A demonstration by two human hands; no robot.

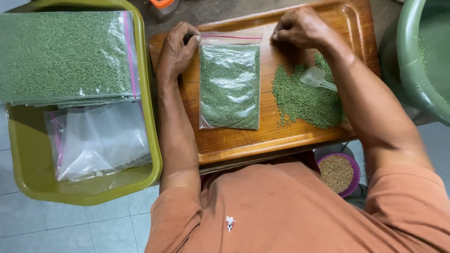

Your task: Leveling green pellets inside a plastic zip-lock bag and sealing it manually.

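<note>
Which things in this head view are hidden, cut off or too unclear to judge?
- Green tub: cut off by the right edge; its depth and fill cannot be judged.
- Orange-capped object: cut off by the top edge; its kind is unclear.
- Scoop: clear plastic, its handle end runs under the right forearm.
- Left hand and right hand: fingertips curl over the zip bag, so the seal's state is hidden.

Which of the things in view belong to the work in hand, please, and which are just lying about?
In use:
left hand and right hand, pinching the top of the zip bag of green pellets
loose pellet pile
clear plastic scoop
wooden tray

Lying about:
olive tub with filled bags and empty bags
purple bowl of brown grains
green basin
</note>
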